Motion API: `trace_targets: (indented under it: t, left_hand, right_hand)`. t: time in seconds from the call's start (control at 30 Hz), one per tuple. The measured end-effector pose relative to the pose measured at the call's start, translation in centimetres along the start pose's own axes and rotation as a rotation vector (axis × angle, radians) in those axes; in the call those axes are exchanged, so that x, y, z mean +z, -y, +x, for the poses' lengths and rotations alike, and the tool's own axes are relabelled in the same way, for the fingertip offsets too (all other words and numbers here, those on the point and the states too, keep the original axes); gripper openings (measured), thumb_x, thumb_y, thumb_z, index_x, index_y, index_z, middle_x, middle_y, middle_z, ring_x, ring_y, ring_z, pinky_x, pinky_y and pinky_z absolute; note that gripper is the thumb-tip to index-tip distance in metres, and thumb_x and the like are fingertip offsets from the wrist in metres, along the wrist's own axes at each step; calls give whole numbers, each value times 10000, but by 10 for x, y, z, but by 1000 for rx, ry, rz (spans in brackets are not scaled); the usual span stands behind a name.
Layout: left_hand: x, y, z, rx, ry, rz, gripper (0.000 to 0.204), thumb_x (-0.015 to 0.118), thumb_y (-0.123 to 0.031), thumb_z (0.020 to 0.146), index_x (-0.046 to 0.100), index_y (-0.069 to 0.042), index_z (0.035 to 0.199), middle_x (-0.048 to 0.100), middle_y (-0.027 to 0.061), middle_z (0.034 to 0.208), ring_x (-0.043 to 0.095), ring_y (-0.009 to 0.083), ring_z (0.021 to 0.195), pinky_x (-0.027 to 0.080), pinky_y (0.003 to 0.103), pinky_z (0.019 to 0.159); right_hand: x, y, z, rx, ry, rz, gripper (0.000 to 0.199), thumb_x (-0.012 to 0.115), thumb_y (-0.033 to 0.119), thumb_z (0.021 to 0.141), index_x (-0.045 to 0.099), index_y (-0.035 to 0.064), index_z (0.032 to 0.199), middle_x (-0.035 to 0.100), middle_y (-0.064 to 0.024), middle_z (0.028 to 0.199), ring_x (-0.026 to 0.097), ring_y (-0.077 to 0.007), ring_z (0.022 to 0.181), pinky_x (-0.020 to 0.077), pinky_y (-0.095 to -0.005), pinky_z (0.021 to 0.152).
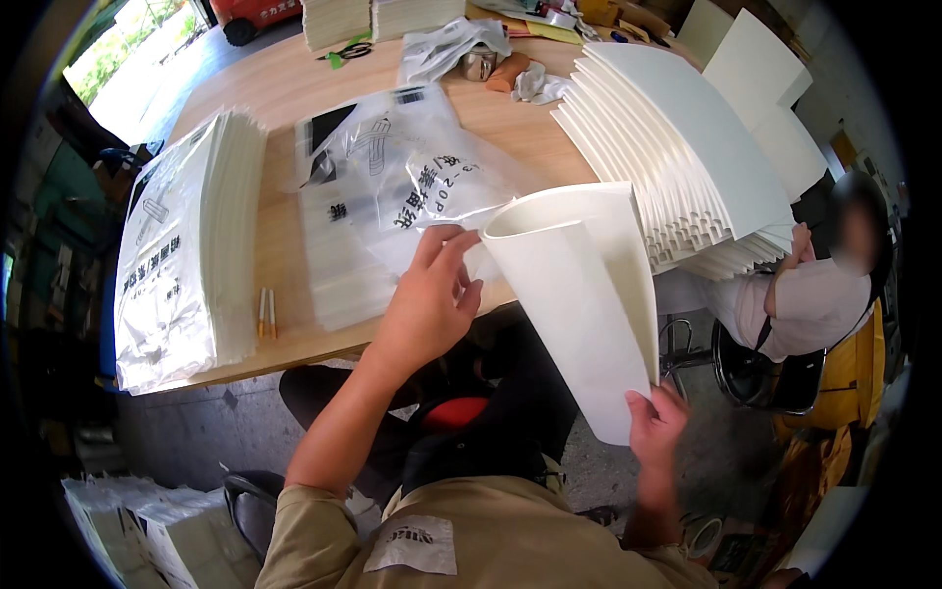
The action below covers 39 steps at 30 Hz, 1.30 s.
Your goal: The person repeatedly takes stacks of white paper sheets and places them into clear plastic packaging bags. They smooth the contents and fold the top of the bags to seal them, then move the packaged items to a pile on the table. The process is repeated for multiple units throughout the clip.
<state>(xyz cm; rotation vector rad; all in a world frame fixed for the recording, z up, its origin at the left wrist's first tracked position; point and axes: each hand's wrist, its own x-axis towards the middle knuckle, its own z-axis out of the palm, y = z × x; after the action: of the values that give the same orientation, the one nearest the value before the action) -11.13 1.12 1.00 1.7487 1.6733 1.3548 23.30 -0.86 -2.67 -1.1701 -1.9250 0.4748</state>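
My right hand (656, 424) grips the lower edge of a sheaf of white paper (574, 314), thumb on top. The sheaf is bent over into a curve at its upper end and hangs past the table's front edge. My left hand (432, 294) is beside the curve's left end, fingers bent and thumb apart, with nothing plainly held. Its fingertips come close to the curve and to the clear plastic bags (392, 187) with black print, which lie flat and overlapping on the table. Whether the fingertips touch the bag is hard to tell.
Bagged paper packs (186, 245) are stacked at left, near two cigarettes (267, 312). Fanned white paper stacks (667, 128) stand at right. Green-handled scissors (348, 52) and a metal cup (479, 63) lie farther back. A person (819, 285) sits at right beside the wooden table (280, 206).
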Motion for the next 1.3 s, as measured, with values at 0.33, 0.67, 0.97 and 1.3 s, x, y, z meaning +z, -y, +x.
trace_targets:
  t: [0.33, 0.67, 0.97, 1.3]
  left_hand:
    - [-8, -12, 1, 171, -97, 190, 624, 607, 138, 756, 533, -54, 1344, 521, 142, 1211, 627, 214, 845, 552, 337, 702]
    - [-6, -51, -6, 582, 195, 625, 567, 584, -112, 785, 556, -13, 1342, 571, 64, 1157, 587, 202, 969, 545, 323, 738]
    - [2, -46, -33, 645, 307, 674, 514, 584, -154, 788, 592, -31, 1287, 579, 39, 1151, 570, 172, 967, 477, 311, 805]
    - [33, -30, -40, 505, 117, 456, 510, 660, -129, 786, 561, -1, 1269, 584, 109, 1115, 577, 282, 983, 451, 360, 834]
  right_hand:
    - [16, 6, 9, -257, 34, -214, 132, 720, 36, 803, 660, -28, 902, 694, -169, 993, 690, -340, 841, 560, -388, 700]
    - [26, 1, 10, -321, 78, -374, 154, 734, 76, 812, 660, -19, 909, 680, -161, 1032, 678, -336, 860, 564, -406, 699]
    - [29, 0, 32, 222, 232, 165, 116, 738, 40, 811, 692, -31, 890, 617, -144, 688, 595, -231, 548, 445, -308, 520]
    - [59, 17, 45, -55, 83, -85, 95, 743, 85, 793, 695, 21, 843, 668, -136, 792, 648, -337, 673, 509, -390, 570]
